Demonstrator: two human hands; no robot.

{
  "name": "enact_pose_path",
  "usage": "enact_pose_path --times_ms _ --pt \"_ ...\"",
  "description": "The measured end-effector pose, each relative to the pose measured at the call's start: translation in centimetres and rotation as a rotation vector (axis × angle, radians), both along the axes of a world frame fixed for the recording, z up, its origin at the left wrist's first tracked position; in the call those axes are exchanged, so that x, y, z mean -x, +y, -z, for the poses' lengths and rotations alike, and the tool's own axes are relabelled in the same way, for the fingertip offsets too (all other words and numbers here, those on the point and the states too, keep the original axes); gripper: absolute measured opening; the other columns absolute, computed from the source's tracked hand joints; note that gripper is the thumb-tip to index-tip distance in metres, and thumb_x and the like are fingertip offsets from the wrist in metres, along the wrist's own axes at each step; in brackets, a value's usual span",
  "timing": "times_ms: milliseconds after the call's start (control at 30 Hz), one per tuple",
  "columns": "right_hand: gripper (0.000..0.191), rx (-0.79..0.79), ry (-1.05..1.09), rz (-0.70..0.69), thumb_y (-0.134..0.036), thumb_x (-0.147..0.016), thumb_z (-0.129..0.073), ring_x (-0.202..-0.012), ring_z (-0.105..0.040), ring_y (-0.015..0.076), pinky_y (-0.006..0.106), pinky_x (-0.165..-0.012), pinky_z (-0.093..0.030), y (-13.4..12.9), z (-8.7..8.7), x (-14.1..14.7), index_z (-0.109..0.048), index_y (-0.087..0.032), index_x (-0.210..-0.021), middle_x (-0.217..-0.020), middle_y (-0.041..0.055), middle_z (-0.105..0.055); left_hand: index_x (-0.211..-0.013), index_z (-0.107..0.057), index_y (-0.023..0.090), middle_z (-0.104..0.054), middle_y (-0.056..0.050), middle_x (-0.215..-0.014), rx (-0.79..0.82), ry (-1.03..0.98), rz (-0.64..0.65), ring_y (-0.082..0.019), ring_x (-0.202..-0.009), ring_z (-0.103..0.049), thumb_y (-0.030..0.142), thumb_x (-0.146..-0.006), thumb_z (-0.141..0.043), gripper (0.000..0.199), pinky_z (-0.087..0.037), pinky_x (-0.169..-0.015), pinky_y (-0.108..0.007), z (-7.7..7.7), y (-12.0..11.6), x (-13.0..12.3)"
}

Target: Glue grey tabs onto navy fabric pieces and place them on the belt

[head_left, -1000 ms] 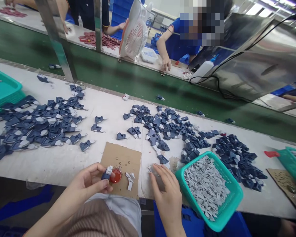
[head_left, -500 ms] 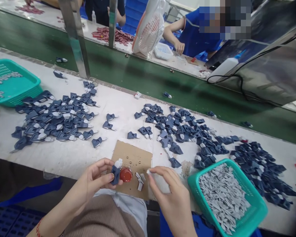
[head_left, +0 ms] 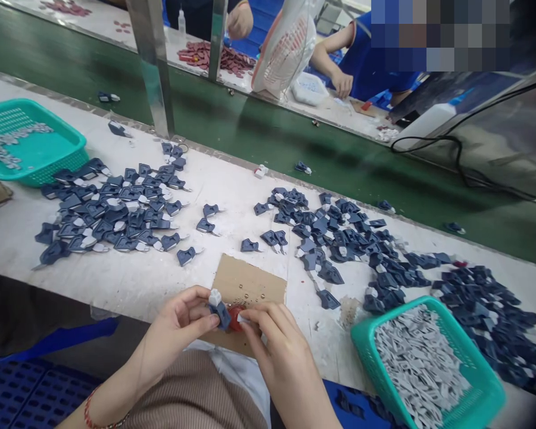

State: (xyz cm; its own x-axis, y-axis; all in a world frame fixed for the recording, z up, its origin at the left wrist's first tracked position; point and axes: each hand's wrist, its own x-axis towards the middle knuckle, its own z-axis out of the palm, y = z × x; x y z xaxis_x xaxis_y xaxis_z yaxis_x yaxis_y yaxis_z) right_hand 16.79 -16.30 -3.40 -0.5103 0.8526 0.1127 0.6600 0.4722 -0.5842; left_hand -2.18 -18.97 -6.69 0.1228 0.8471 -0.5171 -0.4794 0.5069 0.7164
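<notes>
Between the thumb and fingers of my left hand (head_left: 188, 319) is a dark blue plastic part (head_left: 220, 311) with a light grey tip pointing up. My right hand (head_left: 274, 342) pinches a small light grey plastic piece (head_left: 241, 319), close to the blue part's right side; whether they touch I cannot tell. Under both hands lies a brown cardboard sheet (head_left: 250, 277) with several small metal bits on it. A round red container (head_left: 236, 316) stands on the cardboard, partly hidden by my right fingers.
Piles of blue parts lie left (head_left: 116, 208) and right (head_left: 339, 226) on the white table. A green basket (head_left: 361, 351) of grey pieces stands at right, another green basket (head_left: 74, 140) at left. Beyond the green strip (head_left: 205, 122), people work near a fan (head_left: 279, 53).
My right hand has moved left with the small grey piece, from the cardboard's right edge to beside the blue part. The blue part is now tilted. The whole view has shifted slightly.
</notes>
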Motion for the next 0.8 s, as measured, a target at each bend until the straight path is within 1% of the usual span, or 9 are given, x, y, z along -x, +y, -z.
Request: enact_pose_path --times_ms 100,233,333,400,500,600,667,733,800 --pt "0.014 0.014 -0.012 -0.011 -0.009 -0.094 -0.050 -0.086 -0.060 0.0203 0.032 -0.071 -0.053 0.0 0.0 0.0 -0.058 -0.021 -0.096 -0.091 0.0053 -0.061 -0.090 -0.064 0.022 -0.073 -0.003 -0.087 -0.041 -0.032 0.016 -0.018 -0.084 -0.066 0.030 -0.075 -0.079 0.022 -0.052 -0.080 -0.028 0.2 0.1 -0.1" --pt "0.015 0.024 -0.014 -0.005 -0.010 -0.094 -0.049 -0.086 -0.060 0.0204 0.032 -0.071 -0.053 -0.1 0.2 0.0 -0.059 -0.021 -0.096 -0.091 0.0053 -0.062 -0.089 -0.065 0.022 -0.074 -0.002 -0.085 -0.056 -0.018 0.022 -0.015 -0.077 -0.066 0.030 -0.075 -0.079 0.021 -0.052 -0.075 -0.026 0.0 0.2 -0.3" --pt "0.015 0.065 0.002 -0.001 -0.011 -0.094 -0.050 -0.087 -0.061 0.0206 0.033 -0.072 -0.053 -0.1 0.1 -0.3 -0.061 -0.021 -0.095 -0.091 0.0057 -0.063 -0.089 -0.064 0.021 -0.074 -0.002 -0.085 -0.051 0.001 0.042 -0.015 -0.076 -0.066 0.029 -0.075 -0.079 0.021 -0.051 -0.075 -0.024 -0.2 0.2 -0.4" --pt "0.014 0.124 0.049 0.029 -0.015 -0.094 -0.052 -0.090 -0.061 0.0209 0.033 -0.075 -0.053 0.1 0.0 -0.6 -0.064 -0.022 -0.096 -0.092 0.0061 -0.064 -0.091 -0.063 0.021 -0.074 -0.002 -0.085 -0.060 0.001 0.048 -0.014 -0.076 -0.066 0.029 -0.077 -0.077 0.021 -0.051 -0.075 -0.024 -0.3 0.1 -0.5" --pt "0.011 0.334 0.232 0.134 -0.023 -0.091 -0.058 -0.087 -0.064 0.0200 0.031 -0.075 -0.053 0.6 -0.5 -1.0 -0.069 -0.023 -0.091 -0.091 0.0052 -0.066 -0.092 -0.061 0.020 -0.074 -0.003 -0.083 -0.066 0.001 0.036 -0.015 -0.077 -0.066 0.029 -0.076 -0.078 0.024 -0.050 -0.074 -0.024 -0.2 0.0 -0.8" --pt "0.011 0.617 0.505 0.308 -0.033 -0.084 -0.068 -0.080 -0.066 0.0175 0.026 -0.070 -0.054 0.9 -1.0 -1.1 -0.072 -0.023 -0.084 -0.090 0.0038 -0.068 -0.090 -0.059 0.020 -0.072 -0.002 -0.076 -0.081 0.002 0.010 -0.016 -0.076 -0.067 0.030 -0.074 -0.079 0.028 -0.050 -0.070 -0.024 -0.1 0.0 -1.4" --pt "0.012 0.787 0.647 0.393 -0.036 -0.080 -0.073 -0.081 -0.066 0.0153 0.022 -0.069 -0.053 0.9 -1.2 -0.9 -0.074 -0.024 -0.082 -0.093 0.0023 -0.069 -0.090 -0.060 0.019 -0.072 -0.003 -0.075 -0.112 -0.014 0.004 -0.017 -0.076 -0.068 0.030 -0.075 -0.079 0.026 -0.051 -0.071 -0.025 -0.1 0.1 -1.8" --pt "0.012 0.901 0.738 0.431 -0.037 -0.077 -0.077 -0.084 -0.067 0.0140 0.019 -0.072 -0.053 0.7 -1.4 -0.7 -0.076 -0.026 -0.081 -0.094 0.0009 -0.070 -0.090 -0.060 0.019 -0.073 -0.003 -0.078 -0.133 -0.039 -0.001 -0.017 -0.077 -0.068 0.028 -0.076 -0.078 0.024 -0.052 -0.072 -0.026 -0.4 0.2 -2.2" --pt "0.012 0.942 0.790 0.440 -0.036 -0.075 -0.079 -0.087 -0.067 0.0140 0.019 -0.076 -0.053 0.6 -1.5 -0.4 -0.077 -0.026 -0.080 -0.094 0.0003 -0.071 -0.089 -0.060 0.019 -0.073 -0.003 -0.078 -0.136 -0.059 0.000 -0.016 -0.074 -0.068 0.027 -0.076 -0.078 0.023 -0.053 -0.071 -0.025 -0.7 0.3 -2.5"
